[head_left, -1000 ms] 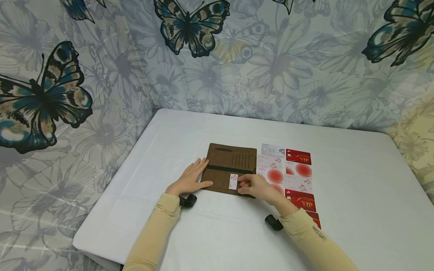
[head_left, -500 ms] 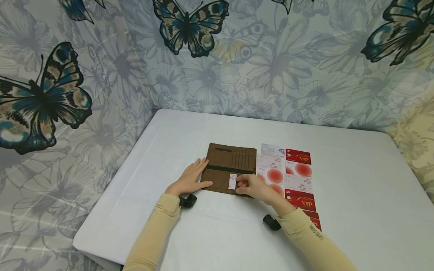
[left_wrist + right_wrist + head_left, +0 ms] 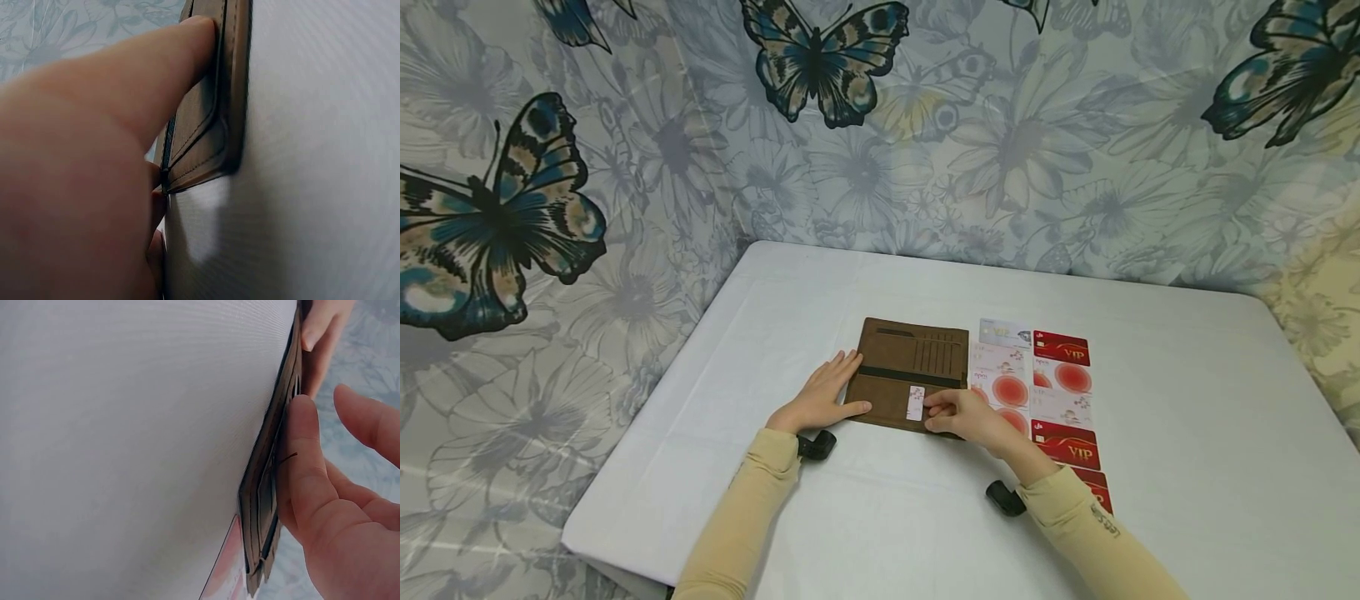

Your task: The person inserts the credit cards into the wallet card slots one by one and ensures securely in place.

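Observation:
A brown wallet (image 3: 887, 342) lies opened flat on the white table, slots on its far half and a dark band across its middle. A narrow strip of a white card with a pink floral print (image 3: 915, 402) shows on the near half. My left hand (image 3: 822, 393) rests on the wallet's left side, fingers extended; the left wrist view has its thumb (image 3: 197, 37) on a stitched pocket panel. My right hand (image 3: 966, 417) touches the near half, fingertips right at the strip's right edge. In the right wrist view one fingertip (image 3: 304, 415) presses the wallet; another digit stands apart from it.
Right of the wallet, several cards lie in two columns: a silver VIP card (image 3: 1003, 332), a red VIP card (image 3: 1060, 347), white cards with red circles (image 3: 1072, 377), and more red ones (image 3: 1066, 444) partly under the right forearm. A butterfly-print cloth (image 3: 865, 175) hangs behind the table (image 3: 1187, 400).
My right fingertips have shifted slightly left, and the visible strip of the card looks a little narrower. My left hand and the wallet have stayed put.

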### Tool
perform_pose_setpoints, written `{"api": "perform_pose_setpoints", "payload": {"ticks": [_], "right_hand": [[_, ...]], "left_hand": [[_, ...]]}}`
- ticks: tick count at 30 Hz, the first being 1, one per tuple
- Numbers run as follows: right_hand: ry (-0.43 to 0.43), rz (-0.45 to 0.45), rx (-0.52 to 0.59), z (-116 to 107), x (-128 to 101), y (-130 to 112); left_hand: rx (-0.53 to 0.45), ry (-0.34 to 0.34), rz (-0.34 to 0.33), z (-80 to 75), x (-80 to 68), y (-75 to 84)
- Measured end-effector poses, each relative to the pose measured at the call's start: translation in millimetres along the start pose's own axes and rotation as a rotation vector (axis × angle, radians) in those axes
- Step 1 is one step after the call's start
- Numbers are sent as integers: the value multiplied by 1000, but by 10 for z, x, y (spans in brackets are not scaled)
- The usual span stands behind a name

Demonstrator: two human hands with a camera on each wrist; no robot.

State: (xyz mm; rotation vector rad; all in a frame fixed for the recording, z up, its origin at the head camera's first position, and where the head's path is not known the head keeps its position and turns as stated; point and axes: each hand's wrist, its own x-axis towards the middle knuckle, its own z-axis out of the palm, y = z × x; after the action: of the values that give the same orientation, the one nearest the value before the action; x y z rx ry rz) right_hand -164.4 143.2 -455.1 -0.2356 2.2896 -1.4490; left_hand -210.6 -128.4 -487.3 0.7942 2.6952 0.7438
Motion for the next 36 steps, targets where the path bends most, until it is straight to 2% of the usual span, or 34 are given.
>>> {"api": "perform_pose_setpoints", "payload": {"ticks": [12,21,28,36], "right_hand": [[-19,-27,-8,30,29,5],[-42,-71,-25,58,40,-22],[-53,-54,-30,78,48,-48],[-67,-73,-28,80,42,-67]], "left_hand": [[13,-15,-8,18,21,-26],[3,4,2,25,10,-24],[3,7,0,10,8,-3],[6,2,-2,8,7,-7]]}}
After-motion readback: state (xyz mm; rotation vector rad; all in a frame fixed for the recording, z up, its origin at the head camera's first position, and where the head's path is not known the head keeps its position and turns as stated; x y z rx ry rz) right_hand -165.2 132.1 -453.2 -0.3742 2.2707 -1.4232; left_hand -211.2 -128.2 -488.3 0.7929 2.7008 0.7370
